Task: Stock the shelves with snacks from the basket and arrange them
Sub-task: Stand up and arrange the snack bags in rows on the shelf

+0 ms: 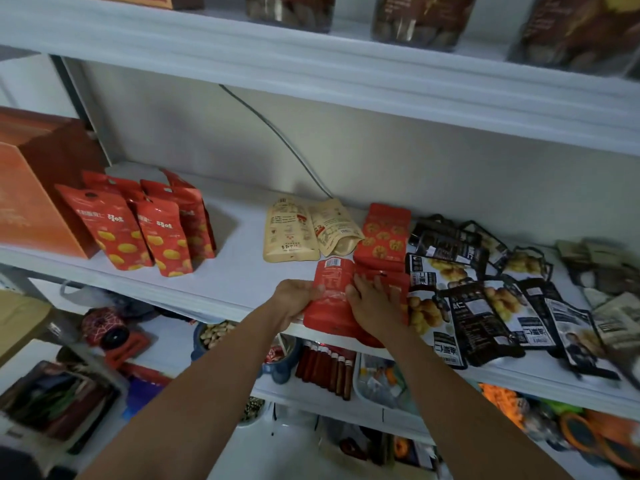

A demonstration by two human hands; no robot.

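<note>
Now the left hand (298, 294) has its grip clenched on the left edge of a red snack pouch (333, 308) at the shelf (242, 271) front edge; the right hand (375, 303) lies flat on it, grip released.

Dim white shelving (242, 265), pale back wall (415, 161), thin dark cable (273, 130) down it

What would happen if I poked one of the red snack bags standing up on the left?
It would probably tip: the upright red plastic snack pouches are tall on narrow bottoms and look tilted. It might bump its neighbours, since they stand close together. They look puffy, so likely light and squashy.
</note>
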